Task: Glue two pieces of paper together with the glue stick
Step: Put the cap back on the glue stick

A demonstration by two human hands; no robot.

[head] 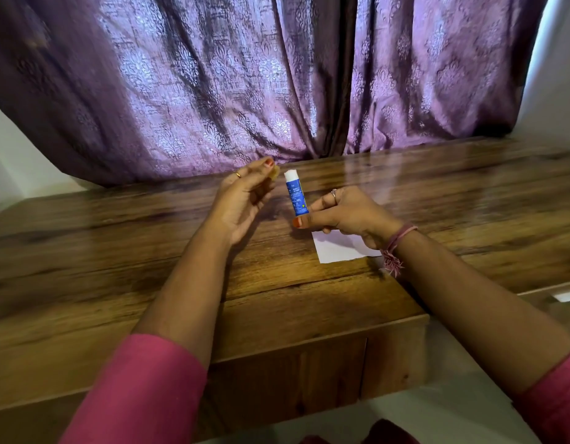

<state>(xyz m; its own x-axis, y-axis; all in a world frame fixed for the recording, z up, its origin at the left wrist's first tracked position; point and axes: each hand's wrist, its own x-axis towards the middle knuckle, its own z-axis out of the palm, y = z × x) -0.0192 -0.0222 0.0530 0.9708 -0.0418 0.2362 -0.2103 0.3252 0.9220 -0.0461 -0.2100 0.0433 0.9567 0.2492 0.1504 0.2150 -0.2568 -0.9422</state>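
The right hand [344, 213] pinched the bottom of the glue stick [296, 193] between its thumb and fingers and held it standing up above the tabletop [117, 251]. The white glue showed at the top of the blue tube, so the stick was open. I think it was held up like that so the sticky end touched nothing. The left hand [242, 200] was just beside the stick, with its palm turned up. Its fingertips pinched a small pale thing [275, 173] near the top of the stick. It was blurry, but I think it was the cap, kept out of the way so the glue could be used. The two hands were near each other but did not touch. Under the right hand lay white paper [338, 248] flat on the tabletop, close by so the glue could go on it soon. The hand hid part of it, so I could not tell if it was one piece or two. No glue looked to be on the paper yet. The tabletop was shiny brown wood with dark lines in it. Behind it hung a purple curtain [213, 84] with a leafy pattern, and white wall [553, 75] showed at the side. The person wore pink sleeves [142, 389] and a pink thread band [394, 248] on the right wrist.
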